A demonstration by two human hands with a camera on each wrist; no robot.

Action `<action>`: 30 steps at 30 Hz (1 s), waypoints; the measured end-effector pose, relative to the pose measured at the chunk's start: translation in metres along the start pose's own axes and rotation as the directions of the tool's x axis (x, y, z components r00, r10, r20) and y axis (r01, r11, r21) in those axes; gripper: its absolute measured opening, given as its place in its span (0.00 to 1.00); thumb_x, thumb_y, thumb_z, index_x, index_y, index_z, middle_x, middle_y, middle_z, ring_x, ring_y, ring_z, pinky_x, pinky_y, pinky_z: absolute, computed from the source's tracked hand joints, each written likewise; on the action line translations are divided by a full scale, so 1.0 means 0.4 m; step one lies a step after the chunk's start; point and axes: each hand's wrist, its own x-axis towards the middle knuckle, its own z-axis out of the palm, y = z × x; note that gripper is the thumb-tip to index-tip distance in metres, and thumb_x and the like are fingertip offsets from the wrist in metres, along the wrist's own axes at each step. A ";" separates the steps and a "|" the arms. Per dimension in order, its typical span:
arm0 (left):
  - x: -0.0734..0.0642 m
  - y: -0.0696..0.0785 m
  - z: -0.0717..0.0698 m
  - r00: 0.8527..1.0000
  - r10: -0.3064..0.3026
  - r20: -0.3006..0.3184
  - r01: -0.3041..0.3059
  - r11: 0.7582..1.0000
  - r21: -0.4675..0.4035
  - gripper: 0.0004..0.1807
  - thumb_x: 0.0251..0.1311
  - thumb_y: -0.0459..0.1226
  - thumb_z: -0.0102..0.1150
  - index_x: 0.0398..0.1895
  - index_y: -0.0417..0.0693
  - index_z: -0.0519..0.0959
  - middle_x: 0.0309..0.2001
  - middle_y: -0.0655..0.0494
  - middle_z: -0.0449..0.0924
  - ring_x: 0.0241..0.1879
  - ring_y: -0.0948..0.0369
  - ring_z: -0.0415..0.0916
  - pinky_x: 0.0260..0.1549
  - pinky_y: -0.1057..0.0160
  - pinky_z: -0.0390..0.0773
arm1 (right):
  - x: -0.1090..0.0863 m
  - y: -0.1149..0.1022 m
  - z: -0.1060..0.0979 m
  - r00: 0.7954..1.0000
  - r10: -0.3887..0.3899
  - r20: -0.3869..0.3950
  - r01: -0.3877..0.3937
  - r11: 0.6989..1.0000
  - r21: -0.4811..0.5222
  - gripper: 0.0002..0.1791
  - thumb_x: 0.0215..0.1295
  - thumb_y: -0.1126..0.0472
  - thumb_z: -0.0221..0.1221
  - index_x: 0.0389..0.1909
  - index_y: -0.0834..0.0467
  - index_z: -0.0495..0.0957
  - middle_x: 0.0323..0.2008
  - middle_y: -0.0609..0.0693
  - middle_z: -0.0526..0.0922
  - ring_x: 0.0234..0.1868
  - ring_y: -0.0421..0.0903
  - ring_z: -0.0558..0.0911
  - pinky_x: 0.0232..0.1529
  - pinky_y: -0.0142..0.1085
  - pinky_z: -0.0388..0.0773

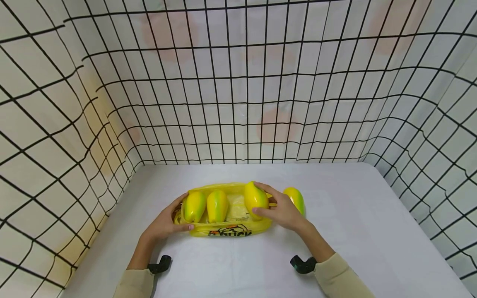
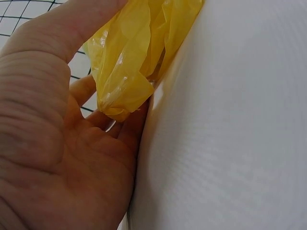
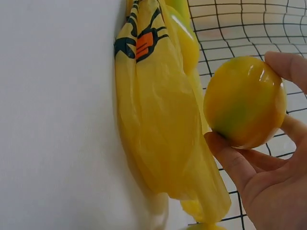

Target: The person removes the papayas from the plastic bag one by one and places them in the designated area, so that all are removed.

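Note:
A yellow plastic bag (image 1: 231, 229) with dark printed lettering lies on the table, its wide mouth facing up. Two yellow-green mangoes (image 1: 217, 206) sit side by side in its left part. My left hand (image 1: 167, 219) holds the bag's left end, thumb at the front rim and fingers round the back; crumpled yellow plastic (image 2: 124, 67) shows between them in the left wrist view. In my right hand (image 1: 281, 209) a third mango (image 3: 245, 101) is gripped between thumb and fingers, over the bag's right end. Another mango (image 1: 295, 199) lies just beyond that hand, partly hidden by it.
A white-covered table (image 1: 354, 231) extends around the bag. Black wire grid (image 1: 246, 89) stands along the back and both sides, with pale sheeting behind it. Black curved pieces (image 1: 303, 265) are worn at both wrists, near the beige sleeves (image 1: 343, 277).

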 end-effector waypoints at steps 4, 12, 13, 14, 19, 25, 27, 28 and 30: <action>-0.001 0.002 -0.003 1.000 -0.002 0.004 0.002 1.000 -0.018 0.59 0.38 0.55 0.77 0.74 0.79 0.50 0.76 0.52 0.51 0.74 0.45 0.50 0.68 0.32 0.51 | -0.009 0.004 -0.019 1.000 0.008 0.005 -0.008 1.000 0.017 0.40 0.54 0.36 0.66 0.68 0.28 0.61 0.70 0.38 0.64 0.60 0.53 0.75 0.56 0.46 0.78; -0.001 0.003 -0.001 1.000 -0.013 0.002 0.013 1.000 -0.002 0.59 0.37 0.56 0.77 0.74 0.79 0.49 0.76 0.53 0.52 0.74 0.45 0.51 0.68 0.32 0.52 | -0.027 0.023 -0.058 1.000 0.024 -0.009 -0.024 0.998 0.050 0.39 0.52 0.40 0.69 0.66 0.28 0.64 0.68 0.41 0.66 0.59 0.58 0.75 0.53 0.45 0.80; -0.001 0.003 -0.001 1.000 -0.012 0.002 0.012 1.000 -0.006 0.59 0.37 0.56 0.77 0.74 0.79 0.50 0.76 0.53 0.52 0.74 0.46 0.51 0.68 0.32 0.52 | -0.028 0.026 -0.063 1.000 0.016 -0.012 -0.015 0.999 0.051 0.39 0.52 0.40 0.69 0.66 0.28 0.64 0.68 0.41 0.66 0.60 0.58 0.75 0.55 0.47 0.80; 0.000 0.002 -0.001 1.000 -0.010 0.002 0.010 1.000 -0.009 0.59 0.37 0.56 0.77 0.74 0.79 0.50 0.76 0.53 0.52 0.74 0.45 0.51 0.68 0.32 0.52 | -0.029 0.029 -0.069 1.000 0.011 -0.015 -0.010 0.999 0.053 0.39 0.52 0.40 0.69 0.66 0.28 0.64 0.68 0.40 0.66 0.60 0.58 0.75 0.56 0.48 0.79; 0.002 -0.003 -0.001 1.000 -0.012 0.002 0.012 1.000 -0.018 0.58 0.37 0.56 0.77 0.73 0.80 0.51 0.76 0.54 0.51 0.75 0.46 0.50 0.69 0.32 0.51 | -0.038 0.041 -0.090 1.000 -0.011 -0.021 0.013 0.997 0.080 0.39 0.53 0.42 0.69 0.66 0.30 0.64 0.68 0.41 0.66 0.62 0.57 0.74 0.59 0.50 0.77; 0.000 -0.005 -0.001 1.000 0.003 -0.003 -0.003 1.000 -0.022 0.58 0.38 0.55 0.77 0.73 0.79 0.51 0.76 0.53 0.52 0.75 0.46 0.50 0.68 0.32 0.51 | -0.052 0.052 -0.112 0.999 -0.009 -0.040 0.014 0.991 0.136 0.33 0.60 0.45 0.65 0.66 0.34 0.66 0.68 0.43 0.67 0.63 0.60 0.73 0.51 0.39 0.82; 0.000 -0.004 -0.001 1.000 0.003 -0.001 -0.003 1.000 -0.020 0.58 0.38 0.55 0.77 0.73 0.79 0.51 0.76 0.53 0.52 0.75 0.46 0.50 0.68 0.32 0.51 | -0.056 0.056 -0.121 0.999 -0.001 -0.046 0.007 0.989 0.150 0.31 0.62 0.45 0.64 0.66 0.34 0.67 0.68 0.44 0.67 0.63 0.60 0.73 0.49 0.38 0.83; 0.000 -0.004 -0.001 1.000 0.003 -0.002 -0.003 1.000 -0.019 0.58 0.38 0.55 0.77 0.73 0.79 0.51 0.76 0.53 0.52 0.75 0.46 0.50 0.68 0.32 0.52 | -0.059 0.058 -0.126 0.999 0.004 -0.048 0.004 0.988 0.153 0.31 0.62 0.45 0.64 0.65 0.34 0.67 0.68 0.45 0.68 0.63 0.61 0.73 0.48 0.38 0.84; 0.000 -0.004 -0.001 1.000 -0.001 -0.001 0.001 1.000 -0.017 0.58 0.38 0.55 0.77 0.73 0.79 0.51 0.76 0.54 0.52 0.74 0.46 0.51 0.68 0.32 0.52 | -0.063 0.061 -0.136 0.998 0.001 -0.062 0.007 0.991 0.137 0.30 0.62 0.45 0.63 0.65 0.34 0.67 0.67 0.45 0.68 0.63 0.60 0.73 0.51 0.42 0.82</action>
